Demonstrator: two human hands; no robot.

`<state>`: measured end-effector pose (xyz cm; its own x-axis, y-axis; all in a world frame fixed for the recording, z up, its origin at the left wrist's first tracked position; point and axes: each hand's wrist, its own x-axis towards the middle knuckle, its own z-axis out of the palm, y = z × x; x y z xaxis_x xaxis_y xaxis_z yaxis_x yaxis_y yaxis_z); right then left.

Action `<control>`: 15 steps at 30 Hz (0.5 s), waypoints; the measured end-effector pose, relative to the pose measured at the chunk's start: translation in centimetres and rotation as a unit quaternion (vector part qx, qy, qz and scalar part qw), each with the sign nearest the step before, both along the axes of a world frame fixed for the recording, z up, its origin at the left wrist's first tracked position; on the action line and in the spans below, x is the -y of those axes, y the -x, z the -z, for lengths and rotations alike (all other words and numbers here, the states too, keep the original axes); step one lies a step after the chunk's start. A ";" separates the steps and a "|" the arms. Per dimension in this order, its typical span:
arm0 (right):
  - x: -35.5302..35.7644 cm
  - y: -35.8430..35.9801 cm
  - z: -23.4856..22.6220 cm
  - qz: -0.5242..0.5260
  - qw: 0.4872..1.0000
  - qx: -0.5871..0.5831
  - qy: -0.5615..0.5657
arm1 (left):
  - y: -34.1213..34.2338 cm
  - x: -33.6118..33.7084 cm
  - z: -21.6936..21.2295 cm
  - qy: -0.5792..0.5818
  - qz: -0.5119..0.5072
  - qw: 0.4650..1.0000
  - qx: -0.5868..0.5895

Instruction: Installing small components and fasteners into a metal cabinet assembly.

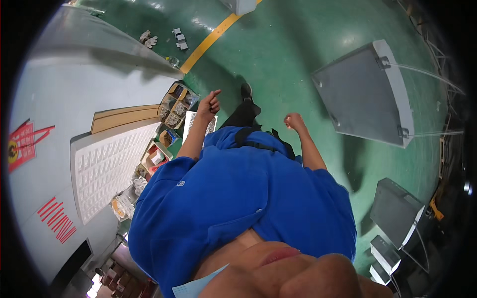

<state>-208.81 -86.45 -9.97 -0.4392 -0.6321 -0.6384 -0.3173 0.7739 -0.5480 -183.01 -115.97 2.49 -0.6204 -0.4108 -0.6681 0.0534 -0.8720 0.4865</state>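
Left hand [209, 105] and right hand [294, 121] apart, both curled a bit.
I can't tell if either is closed tight. The left is near a box of little grey bits [171, 101] and a white tray [187, 129]; the right is over green floor [283, 74], with a big grey panel [360, 94] farther right.

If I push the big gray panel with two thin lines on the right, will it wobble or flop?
The big gray panel would probably swing, since it seems to hang from two thin lines. It looks stiff rather than floppy, because its broad face is flat. It might feel slippery, as that face looks smooth.
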 end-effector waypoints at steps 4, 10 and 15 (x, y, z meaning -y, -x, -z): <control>16.5 6.2 -1.3 -0.114 0.991 -0.068 0.027 | 8.6 9.4 0.8 0.030 0.007 0.998 -0.062; 27.7 16.1 -0.6 -0.189 0.973 -0.115 -0.064 | 24.2 20.0 -3.1 0.065 0.123 0.989 -0.040; 32.9 26.4 0.3 -0.115 0.977 -0.163 -0.076 | 31.6 23.4 -3.8 0.028 0.134 0.990 -0.028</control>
<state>-235.19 -119.31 -10.26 -0.4924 -0.6466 -0.5826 -0.6306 0.7264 -0.2732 -214.65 -139.38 6.26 -0.7476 -0.2620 -0.6103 -0.1480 -0.8301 0.5377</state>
